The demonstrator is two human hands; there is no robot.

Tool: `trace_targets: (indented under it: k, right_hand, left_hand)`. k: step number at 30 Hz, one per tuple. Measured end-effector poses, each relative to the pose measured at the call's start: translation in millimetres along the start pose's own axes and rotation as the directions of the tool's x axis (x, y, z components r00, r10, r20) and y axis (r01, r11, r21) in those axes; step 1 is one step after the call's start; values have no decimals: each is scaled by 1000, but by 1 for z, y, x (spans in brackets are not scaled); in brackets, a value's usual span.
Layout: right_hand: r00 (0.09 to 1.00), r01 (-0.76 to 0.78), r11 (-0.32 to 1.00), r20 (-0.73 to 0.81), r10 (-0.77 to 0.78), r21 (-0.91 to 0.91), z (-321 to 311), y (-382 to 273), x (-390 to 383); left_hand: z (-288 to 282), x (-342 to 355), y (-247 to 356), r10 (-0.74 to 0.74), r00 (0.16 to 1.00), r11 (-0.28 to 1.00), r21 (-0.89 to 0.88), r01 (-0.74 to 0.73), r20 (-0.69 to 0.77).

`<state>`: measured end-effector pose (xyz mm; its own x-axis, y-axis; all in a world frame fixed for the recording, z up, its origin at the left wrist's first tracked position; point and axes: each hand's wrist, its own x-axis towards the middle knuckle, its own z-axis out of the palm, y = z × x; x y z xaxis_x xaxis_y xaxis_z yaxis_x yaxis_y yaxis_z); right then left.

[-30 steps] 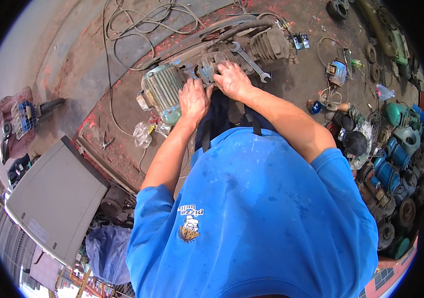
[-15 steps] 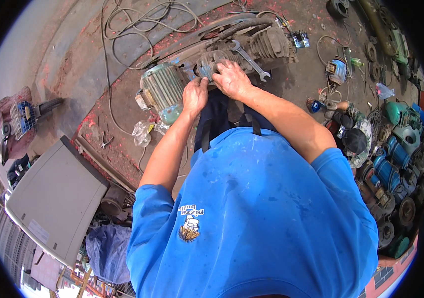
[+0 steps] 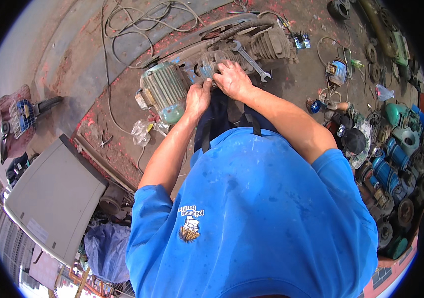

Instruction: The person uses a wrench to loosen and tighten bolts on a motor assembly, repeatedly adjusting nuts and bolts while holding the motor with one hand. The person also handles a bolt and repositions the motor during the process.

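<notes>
A grimy machine lies across the ground in front of me, with a ribbed green electric motor (image 3: 164, 88) at its left end. Its round grey middle housing (image 3: 211, 61) sits right beyond my hands. My left hand (image 3: 198, 98) is closed at the near edge of this housing, thumb and forefinger close together; whatever they pinch is too small to make out. Beside it, my right hand (image 3: 232, 80) has its fingers curled down over the housing's near side, fingertips partly hidden. An open-ended wrench (image 3: 251, 60) rests slantwise on the machine, between the housing and a finned block (image 3: 270, 43).
A loose cable (image 3: 137, 30) coils at the far left. Pliers (image 3: 105, 139) and a clear plastic bag (image 3: 141, 133) lie left of me. At right, another person in a dark cap (image 3: 354, 141) works beside a small blue motor (image 3: 337, 72) and piled motors (image 3: 388, 174).
My left hand has shifted slightly to the right, nearer my right hand. The right hand and the wrench look almost unmoved.
</notes>
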<state>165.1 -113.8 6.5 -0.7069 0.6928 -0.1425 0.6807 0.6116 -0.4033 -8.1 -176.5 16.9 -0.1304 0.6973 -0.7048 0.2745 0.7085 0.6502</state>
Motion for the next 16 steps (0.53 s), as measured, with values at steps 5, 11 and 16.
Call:
trace_targets:
  k: [5, 11, 16]
  right_hand:
    - [1000, 2, 1000, -28, -2, -13, 1, 2, -3]
    - [998, -38, 998, 54, 35, 52, -7, -5, 5]
    - [996, -64, 996, 69, 60, 58, -1, -2, 1]
  left_hand:
    - [-4, -12, 17, 589, 808, 573, 721, -391, -30]
    - [-2, 26, -12, -184, 977, 956, -251, 152, -111]
    - [-16, -9, 10, 441, 893, 509, 793, -336, 95]
